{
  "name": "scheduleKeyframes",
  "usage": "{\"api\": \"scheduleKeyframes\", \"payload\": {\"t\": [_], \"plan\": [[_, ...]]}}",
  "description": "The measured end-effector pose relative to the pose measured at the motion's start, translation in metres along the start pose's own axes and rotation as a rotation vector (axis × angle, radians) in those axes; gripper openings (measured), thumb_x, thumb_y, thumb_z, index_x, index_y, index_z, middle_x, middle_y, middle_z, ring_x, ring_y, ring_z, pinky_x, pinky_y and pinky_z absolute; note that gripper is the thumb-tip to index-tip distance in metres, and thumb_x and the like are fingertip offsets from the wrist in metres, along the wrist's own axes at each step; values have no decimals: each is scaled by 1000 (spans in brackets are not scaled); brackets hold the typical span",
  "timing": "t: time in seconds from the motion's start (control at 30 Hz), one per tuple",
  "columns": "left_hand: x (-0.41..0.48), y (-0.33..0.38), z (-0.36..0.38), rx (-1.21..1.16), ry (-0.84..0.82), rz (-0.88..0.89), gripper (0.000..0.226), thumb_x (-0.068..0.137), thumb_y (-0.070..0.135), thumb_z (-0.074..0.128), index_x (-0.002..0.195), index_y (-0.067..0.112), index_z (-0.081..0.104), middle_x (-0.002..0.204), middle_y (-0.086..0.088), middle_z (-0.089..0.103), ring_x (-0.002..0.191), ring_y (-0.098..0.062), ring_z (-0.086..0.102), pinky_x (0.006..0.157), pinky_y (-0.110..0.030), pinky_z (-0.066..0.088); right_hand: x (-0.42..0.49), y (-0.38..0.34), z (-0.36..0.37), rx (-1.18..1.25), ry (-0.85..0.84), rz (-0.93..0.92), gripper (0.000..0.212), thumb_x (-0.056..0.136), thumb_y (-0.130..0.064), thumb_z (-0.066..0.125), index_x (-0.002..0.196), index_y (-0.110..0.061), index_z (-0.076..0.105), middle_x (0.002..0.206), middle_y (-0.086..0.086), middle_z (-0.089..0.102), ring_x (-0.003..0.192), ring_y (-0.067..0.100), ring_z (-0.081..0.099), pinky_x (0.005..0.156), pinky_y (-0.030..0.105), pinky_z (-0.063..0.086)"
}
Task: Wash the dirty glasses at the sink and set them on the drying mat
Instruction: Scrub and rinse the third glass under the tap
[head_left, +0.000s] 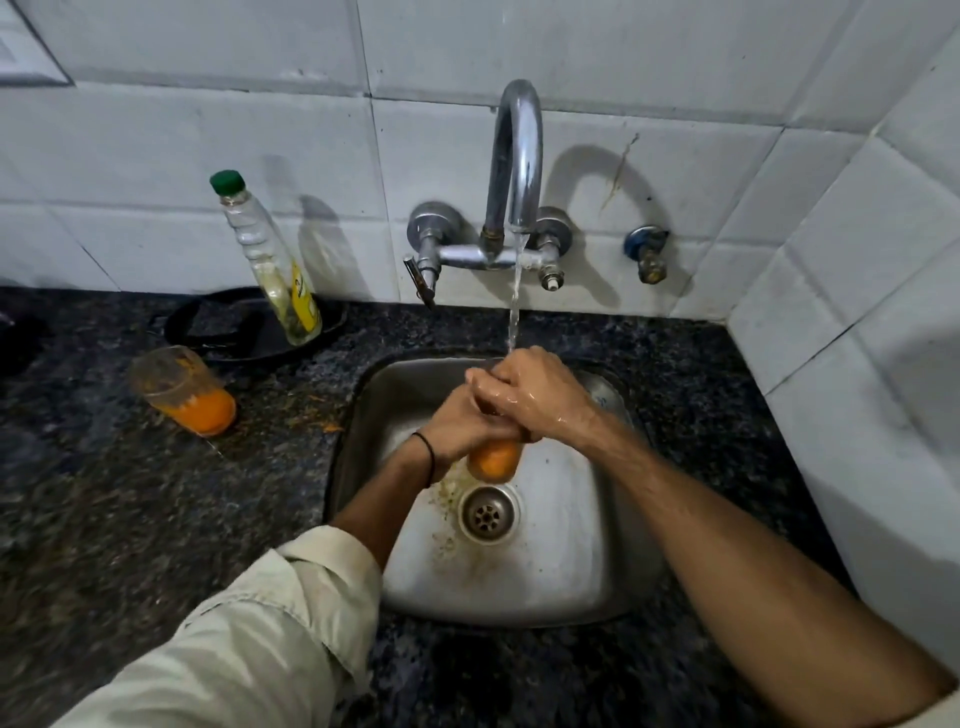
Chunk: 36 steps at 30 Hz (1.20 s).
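Over the sink (545, 571), under the stream (514, 306) from the tap (515, 156), left hand (457, 422) and right hand (532, 396) clench a glass (493, 461); its exposed base is coated orange; a second glass (182, 391), orange-smeared, stands on the counter (104, 519).
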<state>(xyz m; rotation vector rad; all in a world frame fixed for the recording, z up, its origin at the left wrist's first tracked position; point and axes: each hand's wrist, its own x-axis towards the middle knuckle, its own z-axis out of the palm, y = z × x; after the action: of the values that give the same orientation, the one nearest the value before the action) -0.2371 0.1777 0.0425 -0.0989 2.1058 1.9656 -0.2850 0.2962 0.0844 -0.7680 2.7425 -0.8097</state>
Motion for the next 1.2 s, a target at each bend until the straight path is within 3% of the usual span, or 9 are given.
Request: {"api": "scheduleKeyframes", "payload": {"t": [0.23, 0.37, 0.47, 0.6, 0.7, 0.8, 0.9, 1.1, 1.2], "plan": [[23, -21, 12, 309, 383, 180, 20, 82, 16, 70, 100, 18, 61, 94, 4, 68, 91, -17, 66, 78, -29, 55, -1, -18, 27, 370, 83, 397, 34, 102, -29, 45, 91, -9, 70, 90, 5, 68, 83, 19, 63, 65, 27, 41], [22, -30, -15, 191, 196, 168, 53, 66, 13, 78, 115, 20, 60, 113, 0, 68, 105, -15, 65, 93, -36, 54, -20, 9, 9, -76, -239, -152, 30, 95, -8, 50, 118, -19, 65, 120, 4, 64, 108, 18, 59, 94, 32, 47], [19, -33, -18, 197, 98, 184, 73, 58, 2, 82, 123, 23, 57, 116, 2, 67, 108, -11, 65, 95, -37, 54, -10, 37, -11, -688, -337, -499, 57, 85, -3, 58, 134, -30, 53, 140, -4, 54, 134, 15, 43, 122, 55, 11], [15, -26, 4, 122, 320, 244, 55, 66, 10, 77, 117, 18, 60, 109, 6, 68, 101, -3, 64, 92, -26, 54, -10, 11, -3, -482, -294, -253, 42, 91, -7, 52, 126, -28, 60, 129, 1, 62, 123, 20, 53, 117, 48, 26], [11, -25, 12, 114, 466, 320, 42, 74, 32, 59, 110, 12, 63, 102, 8, 68, 97, -2, 64, 89, -23, 52, -17, -10, 22, -11, -256, 66, 29, 100, -19, 46, 125, -21, 62, 119, 4, 65, 100, 20, 62, 80, 27, 47], [8, -31, 6, 160, 449, 307, 44, 68, 29, 71, 110, 18, 62, 103, 5, 69, 99, -9, 65, 90, -32, 54, -15, 13, 4, -278, -387, -239, 37, 96, -17, 48, 131, -25, 56, 130, 1, 58, 115, 19, 56, 100, 37, 44], [8, -36, 4, 222, 380, 242, 54, 62, 14, 84, 109, 28, 61, 104, 7, 70, 98, -7, 66, 88, -36, 57, -8, 37, -26, -715, -468, -498, 69, 84, 0, 56, 141, -39, 48, 150, -9, 45, 139, 13, 37, 120, 52, 11], [13, -35, 20, 285, 537, 213, 47, 72, 48, 57, 116, 30, 58, 108, 10, 66, 105, -6, 61, 92, -27, 51, -3, -11, 24, 408, -249, 325, 29, 93, -9, 47, 115, -10, 67, 112, 6, 69, 104, 25, 65, 80, 32, 54], [9, -34, 11, 258, 544, 254, 40, 75, 32, 62, 115, 22, 60, 108, 5, 67, 104, -11, 63, 92, -31, 52, -5, -6, 17, 80, -301, 45, 26, 93, -5, 50, 114, -12, 65, 105, -2, 62, 91, 11, 58, 76, 29, 45]]}}
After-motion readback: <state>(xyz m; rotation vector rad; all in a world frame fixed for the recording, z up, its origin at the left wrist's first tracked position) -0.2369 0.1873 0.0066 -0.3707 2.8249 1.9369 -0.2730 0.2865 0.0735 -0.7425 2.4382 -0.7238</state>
